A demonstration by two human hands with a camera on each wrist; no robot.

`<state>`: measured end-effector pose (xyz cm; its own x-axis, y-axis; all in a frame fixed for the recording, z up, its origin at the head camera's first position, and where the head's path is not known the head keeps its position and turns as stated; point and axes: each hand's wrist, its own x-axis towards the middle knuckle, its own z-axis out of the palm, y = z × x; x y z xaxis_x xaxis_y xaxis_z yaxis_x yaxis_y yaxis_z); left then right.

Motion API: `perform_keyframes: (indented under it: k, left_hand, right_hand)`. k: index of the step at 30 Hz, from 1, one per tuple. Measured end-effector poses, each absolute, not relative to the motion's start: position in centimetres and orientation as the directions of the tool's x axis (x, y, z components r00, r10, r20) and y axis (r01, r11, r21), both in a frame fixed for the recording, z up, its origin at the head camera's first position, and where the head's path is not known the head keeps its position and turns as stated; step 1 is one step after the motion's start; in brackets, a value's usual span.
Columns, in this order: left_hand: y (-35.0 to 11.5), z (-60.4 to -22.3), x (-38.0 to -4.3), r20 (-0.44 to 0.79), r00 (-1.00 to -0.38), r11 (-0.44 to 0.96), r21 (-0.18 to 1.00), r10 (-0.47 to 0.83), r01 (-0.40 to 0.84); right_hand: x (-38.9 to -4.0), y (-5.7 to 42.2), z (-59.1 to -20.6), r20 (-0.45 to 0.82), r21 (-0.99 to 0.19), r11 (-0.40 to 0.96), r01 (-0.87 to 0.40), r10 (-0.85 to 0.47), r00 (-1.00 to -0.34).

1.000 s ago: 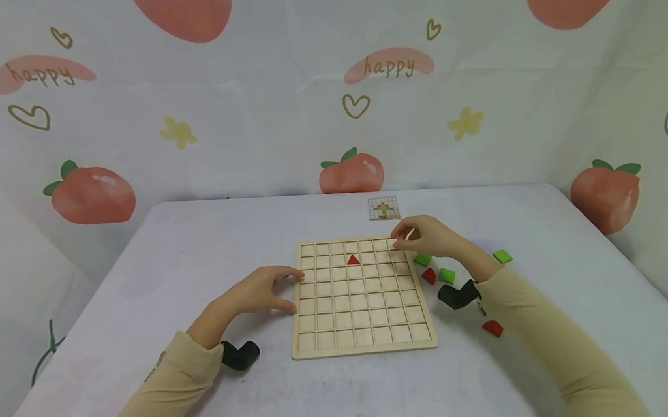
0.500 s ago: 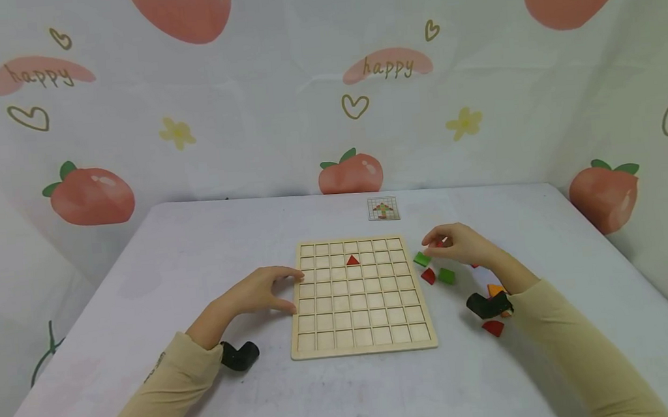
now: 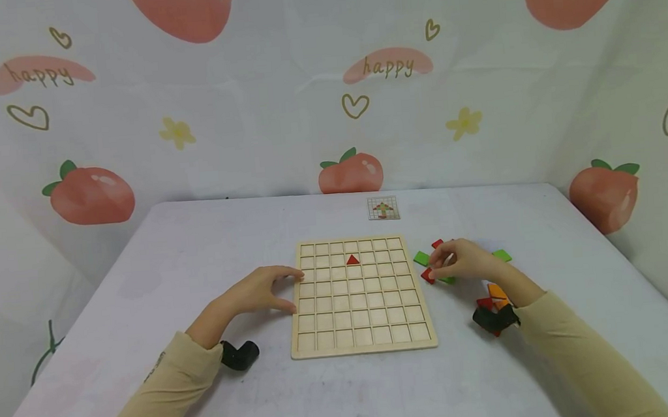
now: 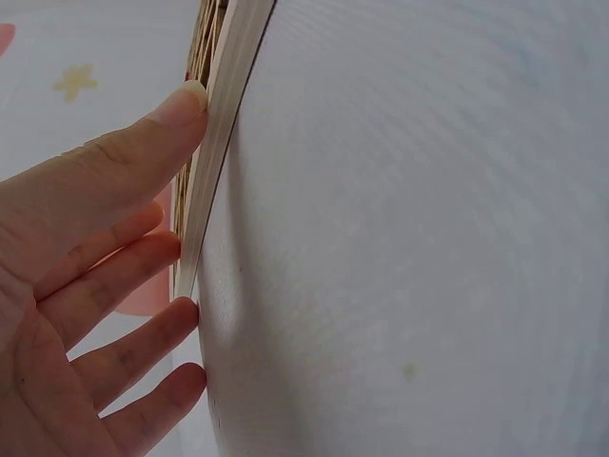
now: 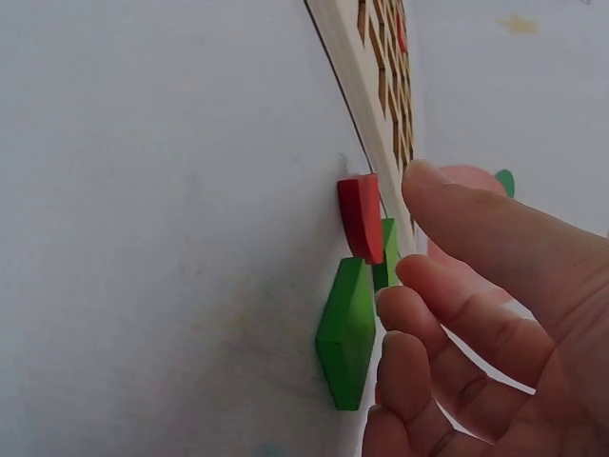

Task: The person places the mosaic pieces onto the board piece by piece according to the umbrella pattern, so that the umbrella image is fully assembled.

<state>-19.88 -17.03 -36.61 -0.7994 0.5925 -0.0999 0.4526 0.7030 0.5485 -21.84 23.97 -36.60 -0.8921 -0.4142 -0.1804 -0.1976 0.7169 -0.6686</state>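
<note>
My left hand point(image 3: 260, 289) rests its thumb and fingertips on the left edge of a wooden grid board point(image 3: 345, 351). In the left wrist view the thumb point(image 4: 181, 105) touches the board's rim and the fingers are spread. One red triangle point(image 3: 352, 260) lies in an upper cell. Just right of the board, my right hand point(image 3: 462, 260) hovers with fingertips right at a red quarter-round block point(image 3: 426, 275). The right wrist view shows that red block point(image 5: 360, 217) beside a green square block point(image 5: 345, 333), with a gap between thumb and index finger and nothing held there.
A small pattern card point(image 3: 383, 208) lies behind the board. Another green block point(image 3: 422, 258) and a red one point(image 3: 437, 244) are near the right hand. Farther right are a green block point(image 3: 502, 256) and orange blocks point(image 3: 497, 292), partly under the wrist camera point(image 3: 494, 318).
My right hand has moved from the board's upper right corner, rightward and then toward the red quarter-round block. Orange blocks have come into view. The left hand stays at the board's edge.
</note>
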Motion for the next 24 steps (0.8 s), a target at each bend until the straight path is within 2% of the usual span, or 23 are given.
perform_keyframes:
  k: [24]
  left_hand:
    - [-17.02,-36.71,-19.91,-0.098,-0.802,0.705,0.546,0.59,0.452]
  right_hand:
    - [-21.91,23.09,-37.15,-0.154,-0.58,0.772,-0.258,-0.415,-0.897]
